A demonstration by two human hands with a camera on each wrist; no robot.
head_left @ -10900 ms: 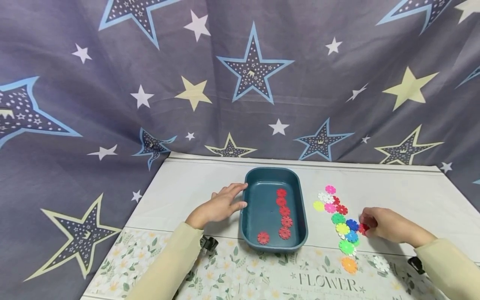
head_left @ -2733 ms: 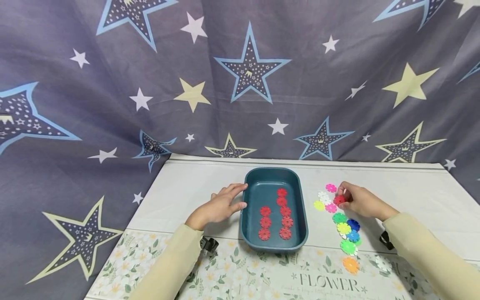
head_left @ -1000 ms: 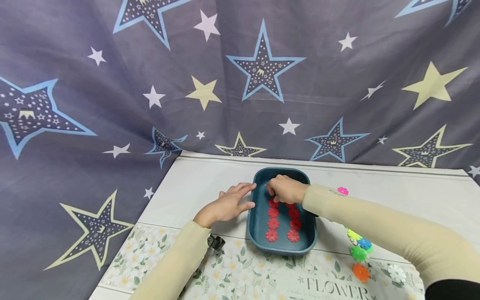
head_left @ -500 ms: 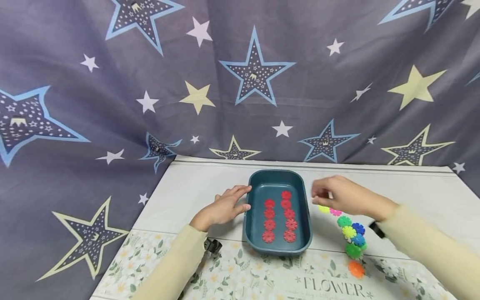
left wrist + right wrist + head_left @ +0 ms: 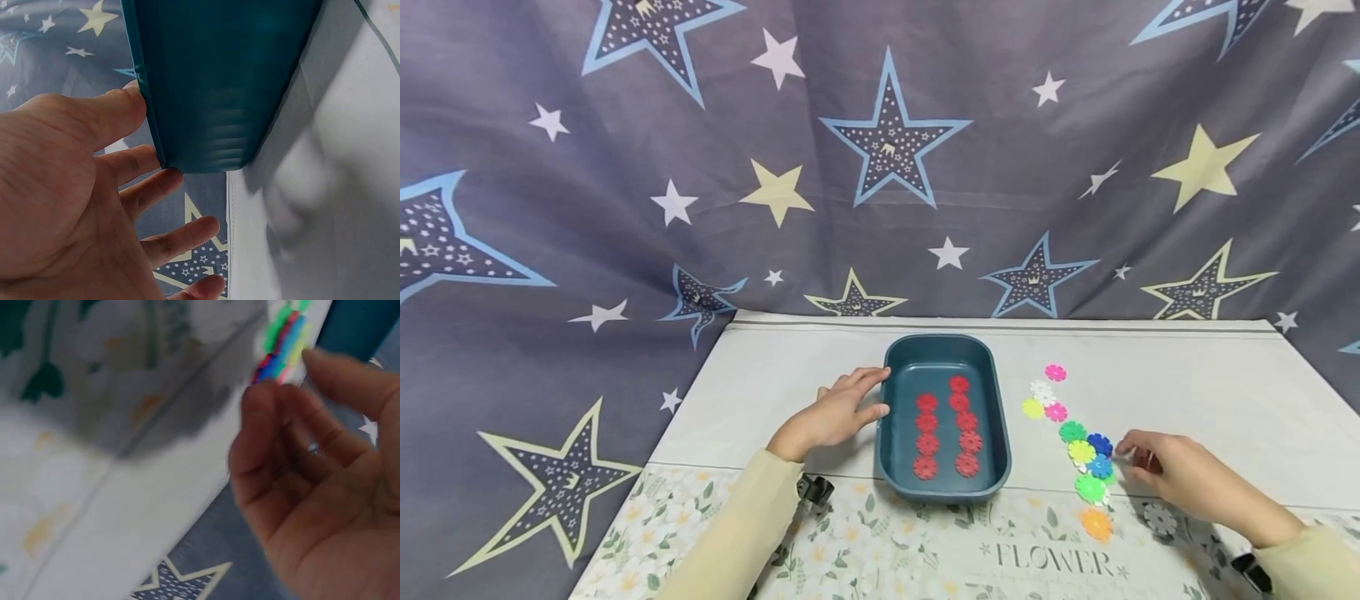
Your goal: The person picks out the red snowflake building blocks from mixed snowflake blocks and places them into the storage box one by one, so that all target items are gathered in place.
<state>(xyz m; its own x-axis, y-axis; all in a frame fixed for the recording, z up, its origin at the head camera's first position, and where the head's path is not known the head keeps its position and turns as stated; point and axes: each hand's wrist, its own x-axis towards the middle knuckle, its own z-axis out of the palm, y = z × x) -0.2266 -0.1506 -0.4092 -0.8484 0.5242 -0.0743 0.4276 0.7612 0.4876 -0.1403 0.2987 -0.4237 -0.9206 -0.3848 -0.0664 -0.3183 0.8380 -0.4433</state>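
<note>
My left hand (image 5: 837,417) rests with extended fingers at the left rim of a dark teal tray (image 5: 885,467); in the left wrist view, its thumb (image 5: 119,112) and two fingertips touch the rim. Inside the tray, red flower-shaped discs lie in two columns, a left column (image 5: 927,422) and a longer right column (image 5: 967,421). My right hand (image 5: 1195,479) hovers just right of the blue disc (image 5: 1100,445), fingers loosely bent, nothing between them. The right wrist view shows the thumb apart from the fingers, with a red edge (image 5: 289,325) among the coloured discs beyond.
Right of the tray lie overlapping green (image 5: 1090,488), yellow (image 5: 1081,452) and blue discs, with an orange disc (image 5: 1097,524) in front. Pink (image 5: 1056,372) and white discs (image 5: 1042,392) lie farther back. A white disc (image 5: 1159,518) sits near the right forearm. A star-patterned curtain (image 5: 880,167) hangs behind.
Since the oldest frame, the tray's left column has grown from one red disc to several. Within the last second my right hand left the tray and moved right to the disc pile.
</note>
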